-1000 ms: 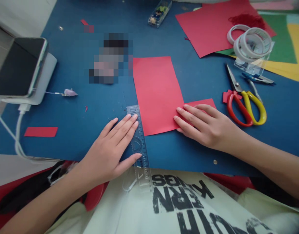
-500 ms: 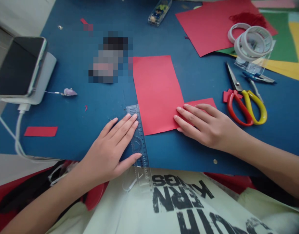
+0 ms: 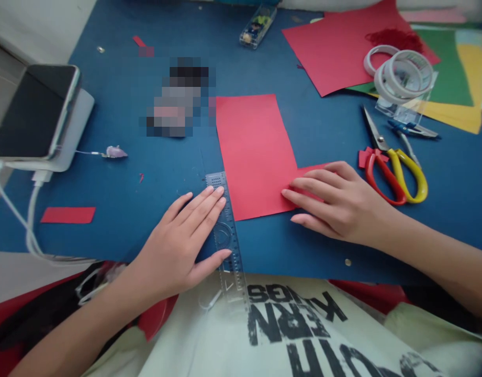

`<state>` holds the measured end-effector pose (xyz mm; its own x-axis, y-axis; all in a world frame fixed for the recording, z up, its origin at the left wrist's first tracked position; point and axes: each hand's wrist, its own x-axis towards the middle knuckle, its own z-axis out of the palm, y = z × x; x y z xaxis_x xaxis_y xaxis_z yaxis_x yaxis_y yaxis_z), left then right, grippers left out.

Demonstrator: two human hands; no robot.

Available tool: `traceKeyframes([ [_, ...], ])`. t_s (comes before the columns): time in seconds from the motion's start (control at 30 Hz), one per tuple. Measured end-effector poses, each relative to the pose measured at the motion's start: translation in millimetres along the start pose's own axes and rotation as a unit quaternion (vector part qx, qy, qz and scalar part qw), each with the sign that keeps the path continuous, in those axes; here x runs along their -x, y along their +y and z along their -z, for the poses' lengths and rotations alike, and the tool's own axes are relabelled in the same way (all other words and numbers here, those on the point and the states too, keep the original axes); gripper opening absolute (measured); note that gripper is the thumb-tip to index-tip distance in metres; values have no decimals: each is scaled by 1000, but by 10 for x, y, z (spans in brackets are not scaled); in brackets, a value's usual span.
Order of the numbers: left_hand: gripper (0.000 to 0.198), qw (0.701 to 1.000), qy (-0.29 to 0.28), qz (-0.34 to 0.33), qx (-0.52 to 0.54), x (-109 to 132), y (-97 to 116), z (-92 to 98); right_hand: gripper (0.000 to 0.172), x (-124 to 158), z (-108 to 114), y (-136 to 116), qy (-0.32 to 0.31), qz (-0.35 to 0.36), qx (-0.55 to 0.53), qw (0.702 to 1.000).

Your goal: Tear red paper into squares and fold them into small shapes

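Observation:
A sheet of red paper (image 3: pixel 256 152) lies on the blue table (image 3: pixel 154 173). Along its lower left edge runs a clear plastic ruler (image 3: pixel 227 241), whose near end juts past the table's front edge. My left hand (image 3: pixel 189 238) rests flat across the ruler, fingers stretched out. My right hand (image 3: pixel 335 204) touches the sheet's lower right corner with its fingertips, the fingers spread and slightly bent. Part of a second red paper piece (image 3: pixel 311 170) shows beneath that hand; the rest of it is hidden.
Red-and-yellow-handled scissors (image 3: pixel 393 162) lie at the right, below tape rolls (image 3: pixel 407 76) and coloured sheets (image 3: pixel 354 52). A phone (image 3: pixel 34 112) sits on a white cabled block at the left. Nearby lie a red strip (image 3: pixel 68 214) and a clear case (image 3: pixel 258 26). One object is pixelated.
The right hand's fingers have lifted and spread a little, sliding slightly right on the paper. My left hand stays on the ruler. The whole view has shifted slightly.

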<state>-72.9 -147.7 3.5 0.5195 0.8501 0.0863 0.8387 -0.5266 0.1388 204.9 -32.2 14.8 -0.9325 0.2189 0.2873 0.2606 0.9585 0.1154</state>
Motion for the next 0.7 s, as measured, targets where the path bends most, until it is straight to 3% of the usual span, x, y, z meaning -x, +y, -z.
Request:
traceKeyframes([
  [0.17, 66, 1000, 9, -2, 4, 0, -6, -2, 28, -254, -67, -81, -25, -59, -137, 988],
  [0.4, 65, 1000, 19, 2, 14, 17, -19, -16, 32, -630, -294, -39, -27, -149, -302, 941],
  [0.7, 64, 999, 25, 9, 37, 24, -19, -39, 31, -736, -317, -10, -55, -164, -316, 933],
])
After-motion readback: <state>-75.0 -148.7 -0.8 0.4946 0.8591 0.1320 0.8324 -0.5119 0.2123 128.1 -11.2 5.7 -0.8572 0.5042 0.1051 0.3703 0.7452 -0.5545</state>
